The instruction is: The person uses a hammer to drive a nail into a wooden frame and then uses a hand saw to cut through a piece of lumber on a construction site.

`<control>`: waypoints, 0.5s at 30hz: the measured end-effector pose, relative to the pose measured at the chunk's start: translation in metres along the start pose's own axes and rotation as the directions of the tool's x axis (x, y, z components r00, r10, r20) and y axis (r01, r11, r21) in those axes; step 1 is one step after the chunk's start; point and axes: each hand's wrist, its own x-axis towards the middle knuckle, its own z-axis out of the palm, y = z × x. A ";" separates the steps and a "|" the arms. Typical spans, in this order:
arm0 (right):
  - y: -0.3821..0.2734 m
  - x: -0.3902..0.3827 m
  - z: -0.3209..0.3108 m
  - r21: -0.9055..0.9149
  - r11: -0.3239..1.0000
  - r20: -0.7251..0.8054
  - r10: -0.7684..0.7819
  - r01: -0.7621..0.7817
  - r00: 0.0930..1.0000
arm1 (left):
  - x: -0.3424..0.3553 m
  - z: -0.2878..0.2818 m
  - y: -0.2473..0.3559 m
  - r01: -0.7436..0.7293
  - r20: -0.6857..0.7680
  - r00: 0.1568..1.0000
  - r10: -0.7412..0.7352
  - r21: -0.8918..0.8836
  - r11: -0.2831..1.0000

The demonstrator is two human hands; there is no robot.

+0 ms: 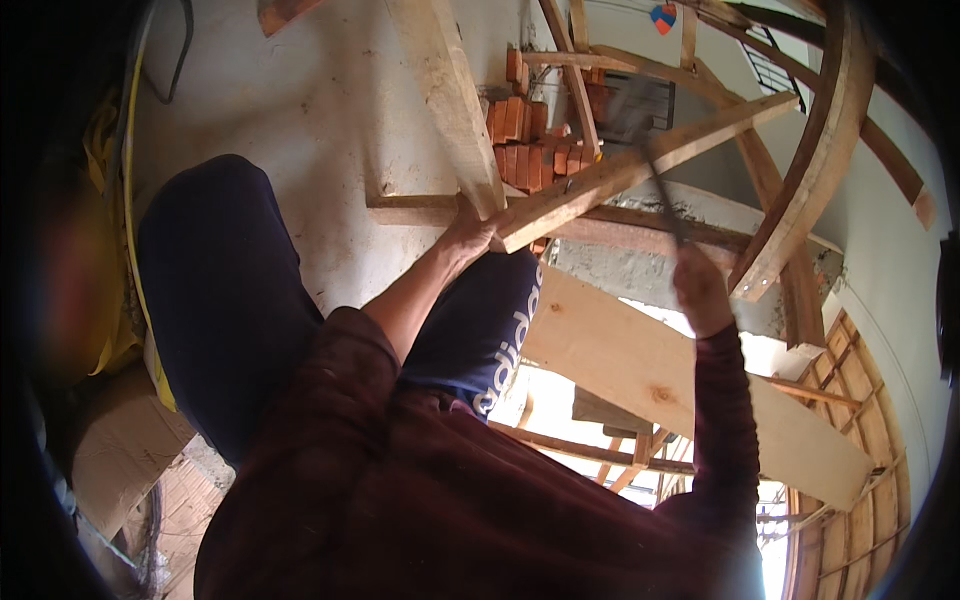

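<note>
My left hand (466, 238) is closed round the near end of a squared wooden beam (620, 180), which slants up to the right. Against that same end leans a second timber (455, 100), coming down from the top. Both cross a third, lower timber (410, 210) lying roughly sideways. A small dark mark or nail shows on the slanting beam; I cannot tell which. My right hand (702, 288) is raised to the right of the joint, gripping a hammer (667, 195) by its dark handle. Motion smears the hammer's head above the beam.
Stacked red bricks (525, 165) lie beyond the joint. A wide pale plank (640, 350) slopes down to the right beneath my right arm. Heavy timbers (815, 150) frame the right side, and a yellow edge (131, 230) runs at left.
</note>
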 end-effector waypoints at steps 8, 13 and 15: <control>-0.046 0.041 -0.004 0.040 0.647 -0.656 -0.557 0.761 0.508 | 0.003 -0.015 0.012 0.142 -0.056 0.989 -0.137 0.102 0.985; 0.033 0.010 0.030 -0.159 0.977 0.090 0.154 -0.139 0.984 | 0.008 -0.011 -0.013 -0.011 0.003 1.000 0.011 0.120 0.993; 0.016 0.003 0.006 0.018 0.983 -0.104 -0.177 0.180 0.979 | 0.005 -0.010 0.000 0.040 0.001 0.999 -0.041 0.127 0.991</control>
